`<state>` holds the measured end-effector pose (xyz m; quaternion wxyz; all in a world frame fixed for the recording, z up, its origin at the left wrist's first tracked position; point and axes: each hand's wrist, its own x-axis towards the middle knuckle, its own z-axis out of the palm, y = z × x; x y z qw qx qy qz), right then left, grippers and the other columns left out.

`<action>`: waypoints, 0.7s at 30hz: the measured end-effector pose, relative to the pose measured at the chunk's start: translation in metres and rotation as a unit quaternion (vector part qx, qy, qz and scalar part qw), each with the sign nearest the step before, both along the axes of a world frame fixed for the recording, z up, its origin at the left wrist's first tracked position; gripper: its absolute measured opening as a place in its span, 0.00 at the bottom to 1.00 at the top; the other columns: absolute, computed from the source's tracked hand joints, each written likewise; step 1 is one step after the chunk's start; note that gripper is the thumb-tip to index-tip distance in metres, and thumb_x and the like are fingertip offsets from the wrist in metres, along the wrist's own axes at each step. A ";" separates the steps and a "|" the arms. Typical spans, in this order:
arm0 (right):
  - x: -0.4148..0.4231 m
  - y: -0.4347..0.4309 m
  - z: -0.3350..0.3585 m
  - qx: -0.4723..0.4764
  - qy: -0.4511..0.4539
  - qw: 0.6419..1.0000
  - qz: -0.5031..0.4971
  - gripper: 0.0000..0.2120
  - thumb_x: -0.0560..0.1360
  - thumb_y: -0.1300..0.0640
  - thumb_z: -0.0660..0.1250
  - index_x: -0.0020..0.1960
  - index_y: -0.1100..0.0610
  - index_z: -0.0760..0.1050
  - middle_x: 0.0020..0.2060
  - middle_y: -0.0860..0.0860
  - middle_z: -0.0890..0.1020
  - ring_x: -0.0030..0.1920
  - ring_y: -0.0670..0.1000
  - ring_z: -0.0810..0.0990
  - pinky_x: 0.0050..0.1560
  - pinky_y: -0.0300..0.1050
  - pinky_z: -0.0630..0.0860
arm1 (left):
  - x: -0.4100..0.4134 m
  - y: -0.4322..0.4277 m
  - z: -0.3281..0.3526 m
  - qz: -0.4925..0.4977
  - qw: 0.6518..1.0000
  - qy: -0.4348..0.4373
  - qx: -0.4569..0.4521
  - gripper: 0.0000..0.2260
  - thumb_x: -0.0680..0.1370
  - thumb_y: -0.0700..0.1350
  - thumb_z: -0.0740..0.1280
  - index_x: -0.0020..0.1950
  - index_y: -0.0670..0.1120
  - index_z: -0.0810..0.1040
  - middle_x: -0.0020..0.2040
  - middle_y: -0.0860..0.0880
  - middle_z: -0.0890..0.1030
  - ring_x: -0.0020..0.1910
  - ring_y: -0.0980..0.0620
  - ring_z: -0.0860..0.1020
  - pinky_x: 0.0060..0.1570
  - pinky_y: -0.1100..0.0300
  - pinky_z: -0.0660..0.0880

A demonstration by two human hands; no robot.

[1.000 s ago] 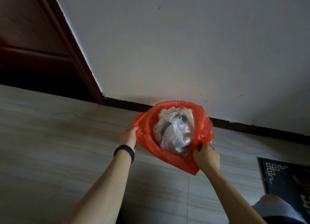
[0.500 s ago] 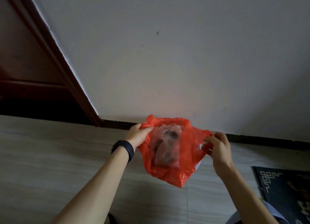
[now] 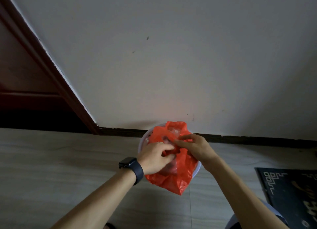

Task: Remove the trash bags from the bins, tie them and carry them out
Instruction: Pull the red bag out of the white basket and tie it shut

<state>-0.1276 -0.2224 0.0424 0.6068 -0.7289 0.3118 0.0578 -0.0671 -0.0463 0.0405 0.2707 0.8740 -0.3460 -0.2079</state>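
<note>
A red plastic trash bag (image 3: 178, 179) hangs above a small white round bin (image 3: 142, 140) that stands on the floor against the wall. Clear plastic waste shows faintly through the bag's top. My left hand (image 3: 155, 157), with a dark watch on its wrist, pinches the bag's top edge from the left. My right hand (image 3: 195, 147) grips the bag's top from the right. Both hands meet at the gathered mouth of the bag. One red handle loop (image 3: 175, 125) sticks up behind my fingers. Most of the bin is hidden behind the bag and my hands.
A pale wall (image 3: 171, 57) with a dark baseboard (image 3: 240, 138) runs behind the bin. A dark red door frame (image 3: 51, 70) stands at the left. A black doormat (image 3: 291, 194) lies on the light tiled floor (image 3: 51, 168) at the right.
My hands have come together, drawing the bag's open mouth closed. The view has pulled back, and the white bin now shows under the bag.
</note>
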 end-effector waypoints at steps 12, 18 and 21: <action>-0.020 -0.020 -0.037 -0.056 0.013 0.998 -0.017 0.08 0.75 0.60 0.64 0.45 0.56 0.82 0.30 0.46 0.78 0.32 0.45 0.75 0.35 0.40 0.71 | 0.115 -0.044 -0.049 0.198 0.976 0.085 0.045 0.15 0.79 0.59 0.63 0.53 0.48 0.79 0.53 0.49 0.83 0.56 0.47 0.79 0.49 0.60 0.70; -0.020 -0.022 -0.043 -0.059 0.028 0.998 0.015 0.06 0.73 0.54 0.64 0.40 0.52 0.79 0.32 0.45 0.78 0.37 0.47 0.77 0.40 0.43 0.73 | 0.140 -0.103 -0.085 0.141 0.972 0.003 0.189 0.30 0.72 0.69 0.64 0.56 0.45 0.82 0.58 0.42 0.82 0.59 0.41 0.80 0.54 0.55 0.76; -0.018 -0.024 -0.040 -0.070 0.028 0.997 0.016 0.08 0.73 0.54 0.64 0.36 0.48 0.77 0.33 0.44 0.78 0.39 0.47 0.76 0.41 0.42 0.71 | 0.147 -0.110 -0.089 0.125 0.969 -0.015 0.214 0.25 0.68 0.65 0.70 0.49 0.45 0.84 0.53 0.42 0.84 0.52 0.42 0.82 0.47 0.56 0.77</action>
